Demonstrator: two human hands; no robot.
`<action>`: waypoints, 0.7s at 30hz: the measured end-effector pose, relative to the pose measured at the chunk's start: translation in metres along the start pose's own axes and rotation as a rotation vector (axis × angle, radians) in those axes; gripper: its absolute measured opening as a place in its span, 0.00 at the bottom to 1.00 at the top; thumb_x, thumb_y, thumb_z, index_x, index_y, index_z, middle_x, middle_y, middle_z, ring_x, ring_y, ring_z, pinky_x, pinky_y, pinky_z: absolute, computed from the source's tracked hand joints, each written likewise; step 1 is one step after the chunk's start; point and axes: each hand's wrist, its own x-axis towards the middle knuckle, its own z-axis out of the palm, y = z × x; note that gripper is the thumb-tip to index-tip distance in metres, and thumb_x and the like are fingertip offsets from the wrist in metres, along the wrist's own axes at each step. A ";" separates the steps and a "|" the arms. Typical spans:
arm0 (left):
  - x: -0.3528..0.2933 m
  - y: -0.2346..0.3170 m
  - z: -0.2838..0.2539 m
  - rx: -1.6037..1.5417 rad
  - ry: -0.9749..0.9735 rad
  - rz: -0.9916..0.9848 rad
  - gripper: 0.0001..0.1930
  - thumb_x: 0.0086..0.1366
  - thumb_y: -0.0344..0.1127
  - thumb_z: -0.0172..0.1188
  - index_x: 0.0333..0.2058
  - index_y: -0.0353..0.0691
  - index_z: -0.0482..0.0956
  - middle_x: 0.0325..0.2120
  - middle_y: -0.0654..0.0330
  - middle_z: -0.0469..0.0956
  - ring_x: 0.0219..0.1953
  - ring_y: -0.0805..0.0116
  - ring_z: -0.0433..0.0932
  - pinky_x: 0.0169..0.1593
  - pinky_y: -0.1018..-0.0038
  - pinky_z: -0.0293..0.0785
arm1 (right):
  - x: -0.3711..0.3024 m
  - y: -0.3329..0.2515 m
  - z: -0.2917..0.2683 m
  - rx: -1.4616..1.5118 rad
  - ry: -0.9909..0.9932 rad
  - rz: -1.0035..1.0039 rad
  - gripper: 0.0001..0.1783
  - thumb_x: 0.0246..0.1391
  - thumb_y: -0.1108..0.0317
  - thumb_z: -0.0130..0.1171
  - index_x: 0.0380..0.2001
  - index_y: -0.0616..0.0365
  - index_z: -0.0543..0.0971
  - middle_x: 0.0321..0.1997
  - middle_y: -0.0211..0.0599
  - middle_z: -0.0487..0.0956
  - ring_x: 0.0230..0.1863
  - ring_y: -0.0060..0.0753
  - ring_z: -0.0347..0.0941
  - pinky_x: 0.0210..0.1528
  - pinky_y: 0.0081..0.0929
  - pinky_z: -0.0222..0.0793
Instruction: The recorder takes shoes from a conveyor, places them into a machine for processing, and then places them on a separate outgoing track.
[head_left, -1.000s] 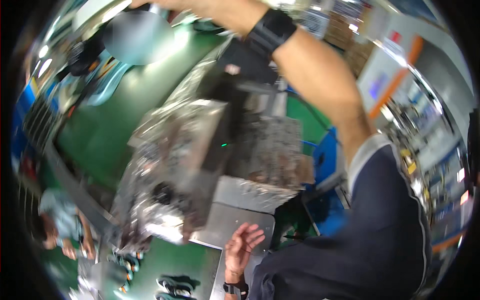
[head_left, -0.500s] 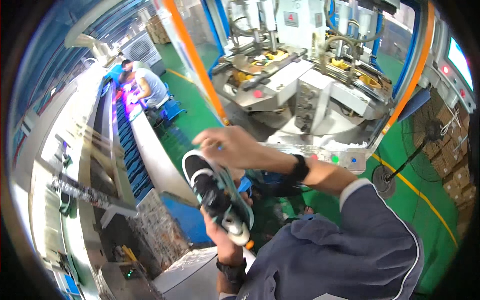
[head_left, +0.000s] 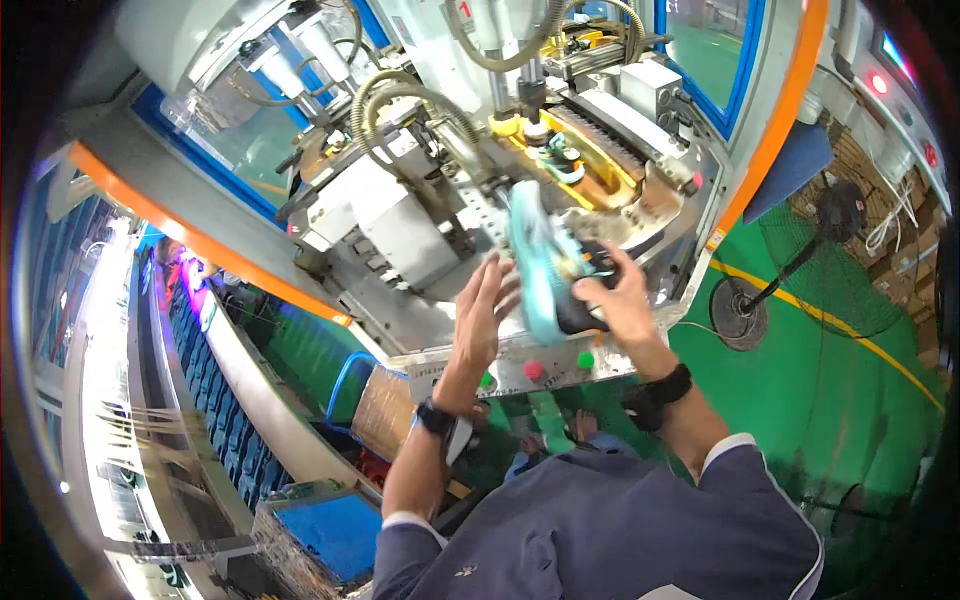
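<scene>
A sneaker with a pale turquoise sole [head_left: 537,270] and dark upper is raised in front of a machine, slightly blurred. My right hand [head_left: 620,300] grips it at the dark upper, thumb and fingers closed round the opening. Beside the sole, on its left, my left hand [head_left: 484,312] is open with fingers apart; a small gap seems to lie between fingertips and shoe. Behind the raised sneaker, a second turquoise and black shoe [head_left: 562,160] sits in a yellow holder [head_left: 608,190] of the machine, under a vertical press rod [head_left: 532,95].
The machine's front panel with coloured buttons [head_left: 534,370] runs below my hands. Orange frame posts [head_left: 775,120] flank the opening. Hoses [head_left: 400,90] hang near the press. A floor fan [head_left: 742,310] stands right. To the left are a conveyor [head_left: 215,370] and a blue-topped box [head_left: 325,535].
The view has swung from the conveyor side to face the machine. The sneaker, earlier upheld by my left hand, is now in my right hand, and the left has let go.
</scene>
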 end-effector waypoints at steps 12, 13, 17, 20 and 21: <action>0.353 -0.110 0.022 0.978 0.413 -0.075 0.37 0.50 0.43 0.69 0.53 0.25 0.64 0.50 0.36 0.72 0.52 0.45 0.74 0.55 0.59 0.70 | 0.045 -0.044 -0.137 -0.219 0.499 -0.116 0.34 0.38 0.74 0.58 0.55 0.66 0.69 0.49 0.37 0.74 0.46 0.27 0.73 0.52 0.24 0.68; 0.360 -0.114 0.029 1.074 0.478 -0.072 0.41 0.51 0.43 0.68 0.56 0.24 0.60 0.54 0.34 0.68 0.56 0.41 0.70 0.57 0.58 0.68 | 0.047 -0.046 -0.141 -0.243 0.519 -0.109 0.34 0.38 0.74 0.58 0.55 0.66 0.70 0.48 0.37 0.75 0.46 0.26 0.73 0.52 0.24 0.68; 0.375 -0.105 0.004 1.022 0.429 -0.163 0.38 0.53 0.39 0.63 0.57 0.22 0.56 0.56 0.33 0.65 0.58 0.42 0.68 0.59 0.58 0.66 | 0.117 -0.050 -0.155 -0.547 0.452 -0.119 0.28 0.39 0.72 0.61 0.49 0.65 0.75 0.44 0.34 0.76 0.44 0.25 0.72 0.49 0.23 0.68; 0.330 -0.050 -0.003 0.455 0.251 -0.242 0.19 0.54 0.35 0.64 0.43 0.32 0.75 0.40 0.51 0.79 0.40 0.57 0.79 0.44 0.60 0.76 | 0.209 -0.073 -0.117 -0.771 0.312 -0.201 0.27 0.39 0.67 0.66 0.46 0.66 0.76 0.37 0.39 0.79 0.37 0.25 0.74 0.44 0.23 0.70; 0.295 -0.038 -0.018 0.170 0.182 -0.350 0.17 0.55 0.35 0.65 0.42 0.32 0.76 0.38 0.54 0.81 0.38 0.59 0.80 0.41 0.62 0.75 | 0.234 -0.071 -0.101 -0.815 0.181 -0.024 0.25 0.40 0.66 0.65 0.44 0.66 0.77 0.36 0.39 0.79 0.35 0.25 0.75 0.41 0.24 0.71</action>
